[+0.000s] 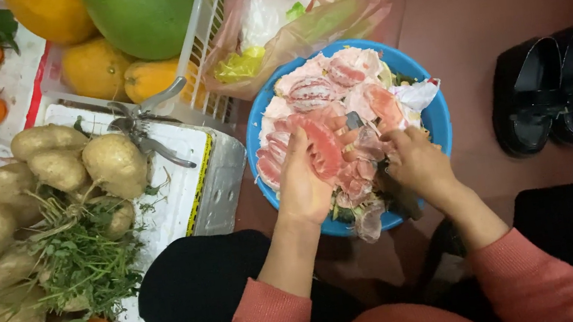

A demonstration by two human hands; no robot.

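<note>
Left hand (301,184) cupping pink pomelo segment (322,146) over blue basin (438,116) (full of peel). Right hand (418,165) beside it, fingers (391,143) curled on membrane; small knife (396,195) tucked under palm.

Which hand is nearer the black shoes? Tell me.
Right. The right hand works over the blue bowl, on the side toward the black shoes; the left hand holds pink fruit farther away.

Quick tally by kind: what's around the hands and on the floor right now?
Hands: 2, left and right
Blue basin: 1
Black shoes: 2
Scissors: 1
Clear plastic bag: 1
Large green fruit: 1
Total: 8
</note>
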